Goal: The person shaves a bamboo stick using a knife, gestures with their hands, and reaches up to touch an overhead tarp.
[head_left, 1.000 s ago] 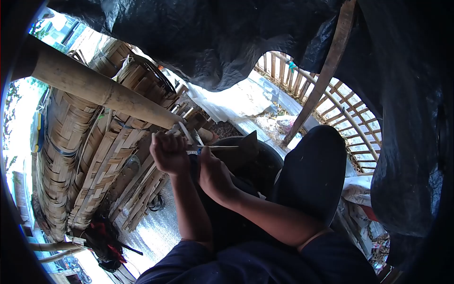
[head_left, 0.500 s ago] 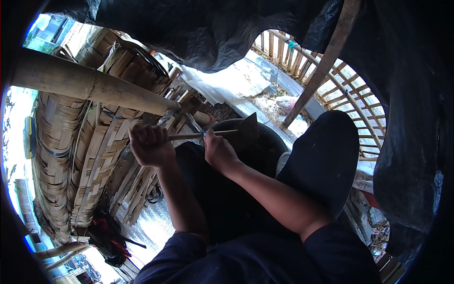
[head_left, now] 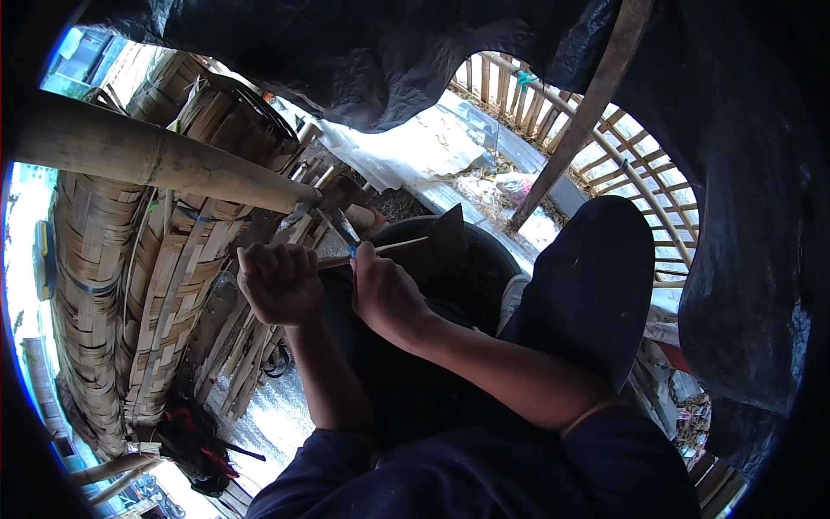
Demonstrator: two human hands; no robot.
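Wooden stick (head_left: 404, 246) in the head view, clenched in the left grip (head_left: 281, 284), running past the right grip (head_left: 385, 292) and out over the dark tub (head_left: 496, 243). Grasped in the right grip: a knife (head_left: 346, 229), blade angled up and leftward, blue at its base.

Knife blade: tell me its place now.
In the head view, the knife blade is left of centre, projecting from the right hand, near the end of the bamboo pole.
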